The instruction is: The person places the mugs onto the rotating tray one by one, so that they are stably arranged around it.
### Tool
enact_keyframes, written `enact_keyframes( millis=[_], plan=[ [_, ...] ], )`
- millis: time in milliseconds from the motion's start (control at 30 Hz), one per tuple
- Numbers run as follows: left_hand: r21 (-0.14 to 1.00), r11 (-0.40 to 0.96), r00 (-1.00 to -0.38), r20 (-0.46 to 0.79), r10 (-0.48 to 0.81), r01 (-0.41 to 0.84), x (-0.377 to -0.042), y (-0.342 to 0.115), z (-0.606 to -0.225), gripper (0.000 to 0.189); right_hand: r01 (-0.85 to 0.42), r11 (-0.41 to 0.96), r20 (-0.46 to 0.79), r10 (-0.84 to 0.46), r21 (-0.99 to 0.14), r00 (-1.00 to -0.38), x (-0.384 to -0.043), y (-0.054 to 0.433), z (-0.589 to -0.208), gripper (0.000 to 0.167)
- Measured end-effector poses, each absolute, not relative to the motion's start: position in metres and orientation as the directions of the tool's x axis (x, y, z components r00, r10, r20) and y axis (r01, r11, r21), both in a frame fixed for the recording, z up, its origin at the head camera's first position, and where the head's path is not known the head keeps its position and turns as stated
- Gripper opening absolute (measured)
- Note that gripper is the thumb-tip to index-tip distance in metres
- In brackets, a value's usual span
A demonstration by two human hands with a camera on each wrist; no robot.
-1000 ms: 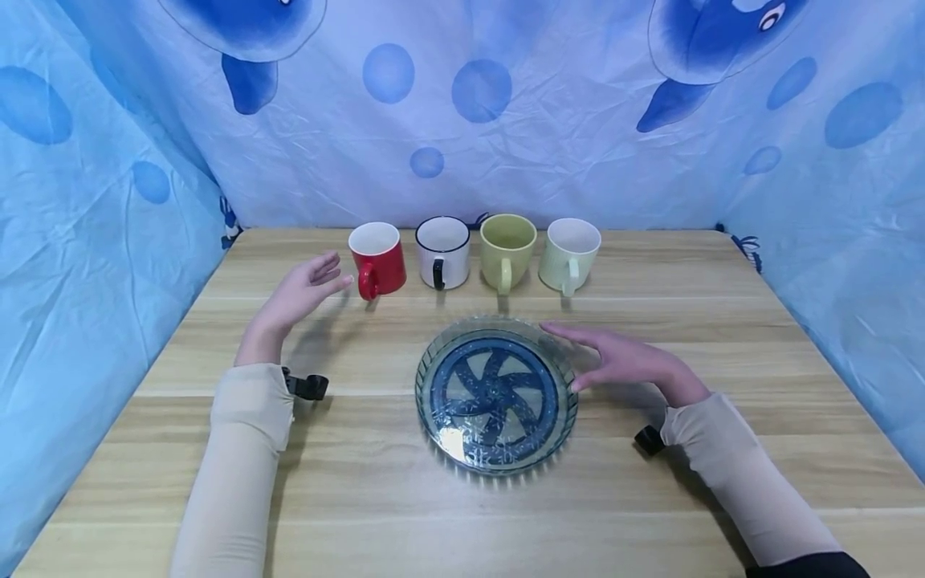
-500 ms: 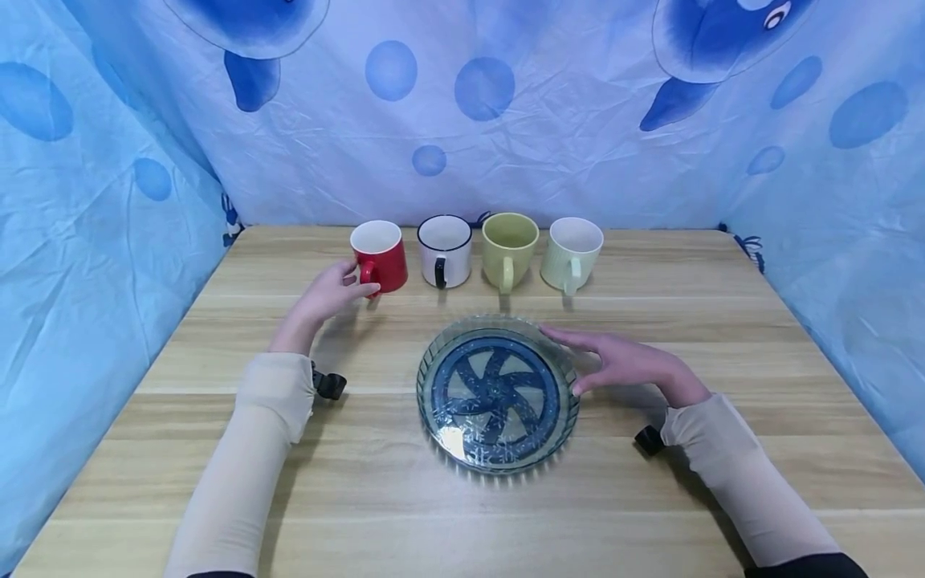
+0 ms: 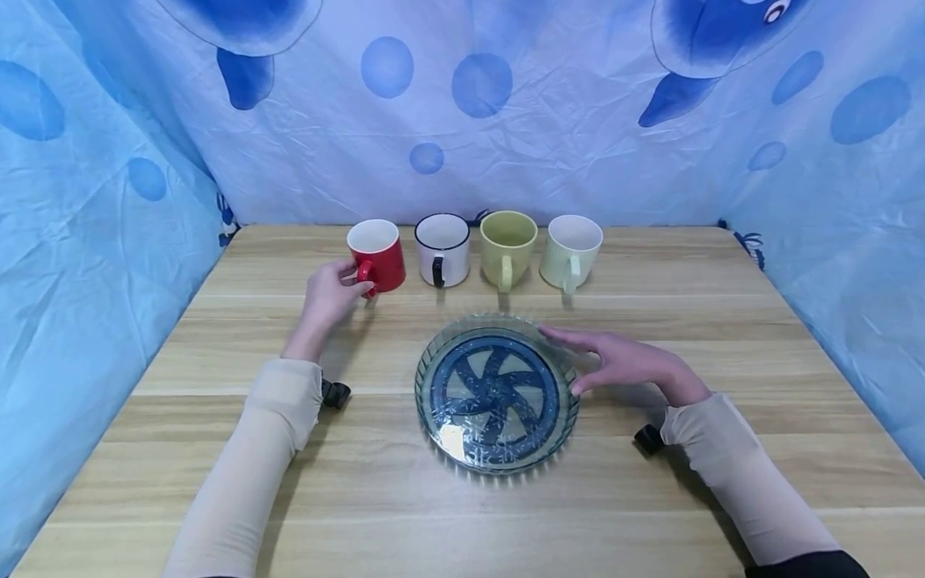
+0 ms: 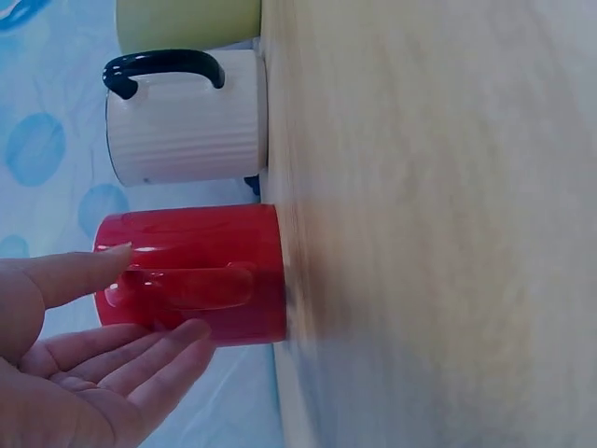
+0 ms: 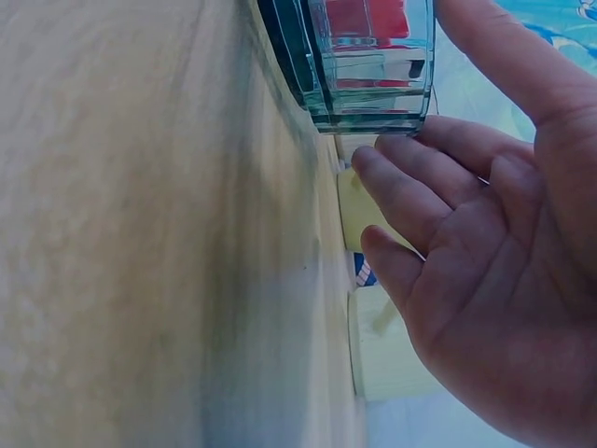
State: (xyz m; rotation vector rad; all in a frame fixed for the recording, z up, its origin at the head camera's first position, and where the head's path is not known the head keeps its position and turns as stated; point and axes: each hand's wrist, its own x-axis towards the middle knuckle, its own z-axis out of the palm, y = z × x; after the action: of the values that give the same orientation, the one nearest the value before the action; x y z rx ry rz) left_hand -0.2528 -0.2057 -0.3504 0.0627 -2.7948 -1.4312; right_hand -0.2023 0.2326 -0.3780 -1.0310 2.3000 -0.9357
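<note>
My left hand (image 3: 331, 297) is at the handle of a red mug (image 3: 383, 263) with a white inside. In the left wrist view the thumb lies beside the handle (image 4: 201, 287) and the nearly straight fingers lie on its other side; firm contact is hard to tell. My right hand (image 3: 625, 359) is spread at the right rim of a round ribbed glass dish (image 3: 497, 459) with a blue pinwheel pattern. Its thumb and fingertips are at the dish's outer wall (image 5: 373, 98). The red mug and the dish both stand on the table.
In a row right of the red mug stand a white mug (image 3: 454, 261) with a black handle, an olive-green mug (image 3: 495, 261) and a pale green ribbed mug (image 3: 556, 265). Behind the wooden table (image 3: 462, 530) hangs a blue curtain (image 3: 578, 144) with dolphins.
My left hand has moved right from beside the red mug to its handle, and the thumb and fingers have drawn nearer together. The right hand, the dish and the mugs stay put.
</note>
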Motion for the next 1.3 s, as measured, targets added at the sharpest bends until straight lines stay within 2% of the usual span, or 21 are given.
enact_keyframes(
  millis=[133,367,733,967,1300],
  plan=[
    [0.788,0.615,-0.997,0.037,-0.074,-0.016,-0.2506,-0.204,-0.3476,0.05,-0.48,0.482,-0.112,-0.782,-0.733,-0.613,-0.2031,0.2306,-0.3753,0.093],
    [0.778,0.624,-0.997,-0.034,-0.07,-0.07,-0.2493,-0.2025,-0.349,0.043,-0.502,0.48,-0.107,-0.791,-0.72,-0.602,-0.2025,0.2304,-0.3746,0.092],
    [0.788,0.613,-0.998,-0.018,-0.068,-0.056,-0.2536,-0.2016,-0.3547,0.032,-0.511,0.478,-0.098,-0.791,-0.715,-0.603,-0.2031,0.2324,-0.3774,0.093],
    [0.806,0.587,-0.995,-0.023,-0.097,-0.076,-0.2545,-0.2027,-0.3549,0.039,-0.5,0.473,-0.101,-0.792,-0.726,-0.603,-0.204,0.2326,-0.3775,0.093],
    [0.82,0.564,-0.99,-0.024,-0.141,-0.1,-0.2518,-0.2042,-0.3541,0.033,-0.492,0.474,-0.104,-0.789,-0.73,-0.606,-0.2032,0.2313,-0.3771,0.092]
  ],
)
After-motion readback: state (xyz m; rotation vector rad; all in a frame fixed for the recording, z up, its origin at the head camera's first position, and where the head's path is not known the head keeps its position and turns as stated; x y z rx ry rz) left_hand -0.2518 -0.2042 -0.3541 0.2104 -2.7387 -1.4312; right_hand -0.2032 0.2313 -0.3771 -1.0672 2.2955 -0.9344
